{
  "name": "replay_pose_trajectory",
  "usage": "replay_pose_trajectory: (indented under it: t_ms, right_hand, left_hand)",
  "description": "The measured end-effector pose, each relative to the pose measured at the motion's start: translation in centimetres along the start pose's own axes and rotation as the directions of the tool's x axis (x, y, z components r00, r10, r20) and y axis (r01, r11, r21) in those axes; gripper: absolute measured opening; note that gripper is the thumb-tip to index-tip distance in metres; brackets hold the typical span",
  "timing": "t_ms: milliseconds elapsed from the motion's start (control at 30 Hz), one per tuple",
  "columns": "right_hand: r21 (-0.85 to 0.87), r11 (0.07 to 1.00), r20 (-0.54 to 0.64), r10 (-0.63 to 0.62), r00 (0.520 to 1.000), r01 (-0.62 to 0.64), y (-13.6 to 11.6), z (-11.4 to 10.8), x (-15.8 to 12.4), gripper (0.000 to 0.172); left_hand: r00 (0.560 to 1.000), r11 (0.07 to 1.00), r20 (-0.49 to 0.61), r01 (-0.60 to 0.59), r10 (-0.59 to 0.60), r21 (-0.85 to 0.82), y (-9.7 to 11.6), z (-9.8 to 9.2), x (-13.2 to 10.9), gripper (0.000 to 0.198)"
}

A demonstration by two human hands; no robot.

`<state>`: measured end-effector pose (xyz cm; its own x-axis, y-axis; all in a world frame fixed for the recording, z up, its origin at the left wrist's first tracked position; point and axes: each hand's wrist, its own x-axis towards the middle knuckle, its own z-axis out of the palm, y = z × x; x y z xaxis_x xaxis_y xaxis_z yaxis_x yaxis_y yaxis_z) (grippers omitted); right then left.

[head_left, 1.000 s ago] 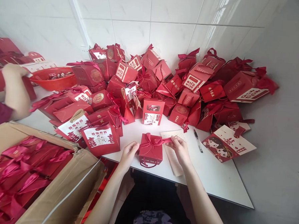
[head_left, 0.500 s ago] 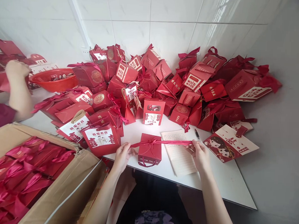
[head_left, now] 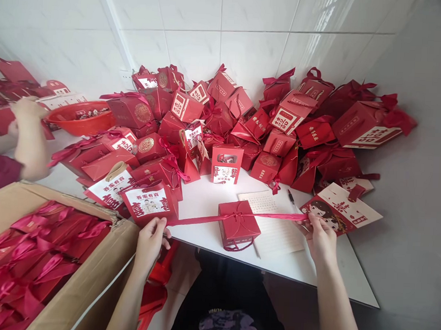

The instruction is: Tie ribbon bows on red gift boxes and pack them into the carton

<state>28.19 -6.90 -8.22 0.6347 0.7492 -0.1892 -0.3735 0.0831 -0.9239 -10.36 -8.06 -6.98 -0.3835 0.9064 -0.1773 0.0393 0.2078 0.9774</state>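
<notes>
- One end of the red ribbon (head_left: 199, 220) is pinched between thumb and fingers by the left grip (head_left: 150, 240).
- The other end is pinched by the right grip (head_left: 321, 235); the ribbon is held stretched between both.
- The red box (head_left: 239, 227) is seated on the surface (head_left: 192, 198) between the grips, its top crossed by the ribbon.
- A notepad (head_left: 281, 237) is placed between the box and the right grip.
- A printed bag (head_left: 152, 203) is set just beyond the left grip.
</notes>
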Motion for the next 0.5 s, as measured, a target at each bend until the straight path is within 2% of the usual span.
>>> replay_pose_trajectory:
  t_ms: [167,367,500]
  right_hand:
    - [0.018,1.000,0.048,-0.013,0.999,0.012,-1.1,0.6,-0.2,0.042]
    - [0.094,0.983,0.187,-0.176,0.967,0.160,-4.6,3.0,-1.6,0.036]
    - [0.120,0.963,0.185,-0.261,0.947,0.242,-6.9,4.0,-2.6,0.035]
  left_hand:
    - [0.997,0.957,0.057,0.060,-0.046,-0.285,1.6,0.1,-0.6,0.029]
    - [0.995,0.839,0.084,0.098,-0.063,-0.536,5.6,1.7,-0.4,0.020]
    - [0.998,0.715,0.053,0.052,-0.020,-0.697,7.6,2.5,0.0,0.014]
